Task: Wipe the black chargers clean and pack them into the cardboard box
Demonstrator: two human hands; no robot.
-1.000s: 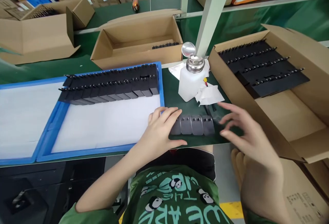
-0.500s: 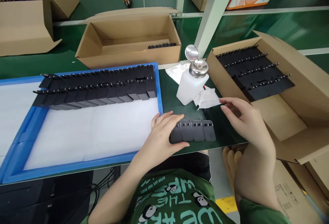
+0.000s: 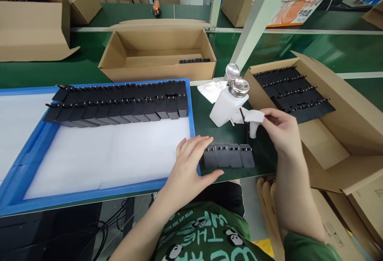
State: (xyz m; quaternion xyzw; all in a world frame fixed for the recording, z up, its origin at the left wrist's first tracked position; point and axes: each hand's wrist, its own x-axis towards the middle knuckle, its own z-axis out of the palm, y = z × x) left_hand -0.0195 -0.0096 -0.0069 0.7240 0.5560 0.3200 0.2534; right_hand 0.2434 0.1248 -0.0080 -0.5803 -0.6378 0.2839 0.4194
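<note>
A row of several flat black pieces point(image 3: 229, 156) with small shiny pins near the top lies on the green bench top. My left hand point(image 3: 188, 169) is at the row's left end, fingers stretched out and thumb apart, over the tray's right rim; whether it touches the end piece I cannot tell. A white wipe point(image 3: 254, 116) is pinched between the thumb and fingers of my right hand point(image 3: 281, 127), partly lifted and hanging down. Behind the row stands a white pump bottle point(image 3: 226, 107) with its metal lid up. A thin black tool point(image 3: 246, 129), its kind unclear, lies beside the wipe.
The blue-rimmed tray point(image 3: 119, 189) on the left holds two long rows of black pieces point(image 3: 125, 105). An open carton point(image 3: 323, 149) at right contains more rows. Another carton point(image 3: 155, 71) stands behind the tray. A white cloth point(image 3: 211, 90) lies by the bottle, near a slanted post point(image 3: 254, 21).
My right hand has closed on the white wipe and raised part of it, uncovering the thin black tool. My left hand has opened slightly at the row's left end.
</note>
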